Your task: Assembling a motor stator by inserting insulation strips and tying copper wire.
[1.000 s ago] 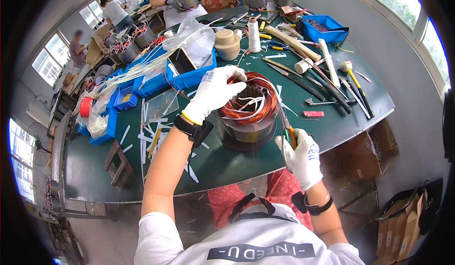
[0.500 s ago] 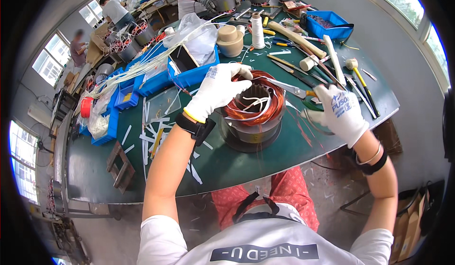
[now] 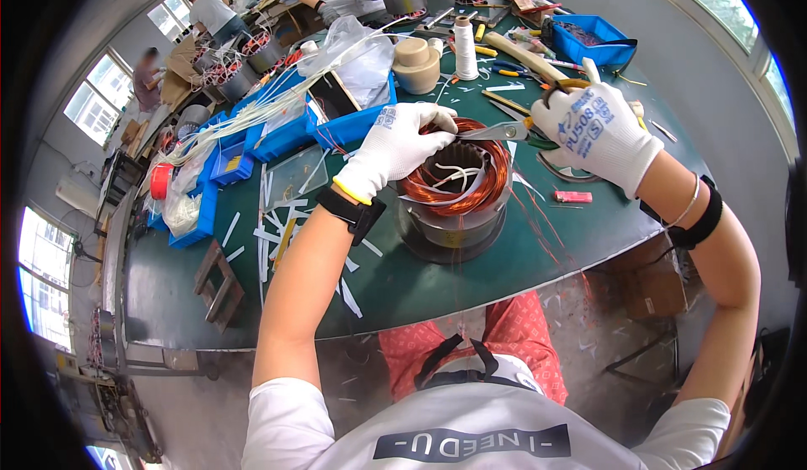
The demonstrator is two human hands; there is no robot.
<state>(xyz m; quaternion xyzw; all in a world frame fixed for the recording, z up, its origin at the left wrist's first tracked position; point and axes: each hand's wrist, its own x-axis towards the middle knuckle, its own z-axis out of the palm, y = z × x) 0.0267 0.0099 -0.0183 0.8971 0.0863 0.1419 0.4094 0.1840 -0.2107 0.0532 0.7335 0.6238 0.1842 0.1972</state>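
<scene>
A metal motor stator (image 3: 458, 230) stands upright near the table's front edge, with thick orange copper windings (image 3: 486, 191) around its top and white sleeved leads in its hollow middle. My white-gloved left hand (image 3: 393, 146) reaches over the far left of the winding ring, thumb and fingers pinched at the copper wire. In my gloved right hand (image 3: 593, 132) is a pair of scissors (image 3: 498, 131) with yellow-and-black handles. Its blades point left over the far rim of the windings, tips by my left fingertips. Whether a wire lies between the blades I cannot tell.
A pink lighter (image 3: 572, 197) lies right of the stator, with loose copper wires nearby. White paper strips (image 3: 349, 298) and a rusty metal frame (image 3: 220, 285) lie leftward. Behind are blue bins (image 3: 282, 142), a thread cone (image 3: 465, 50), a mallet and tools. A co-worker stands across the table.
My right hand has lifted and turned, bringing the scissors' blades over the windings to my left fingers. My left fingers have drawn together. The pink lighter has come into sight.
</scene>
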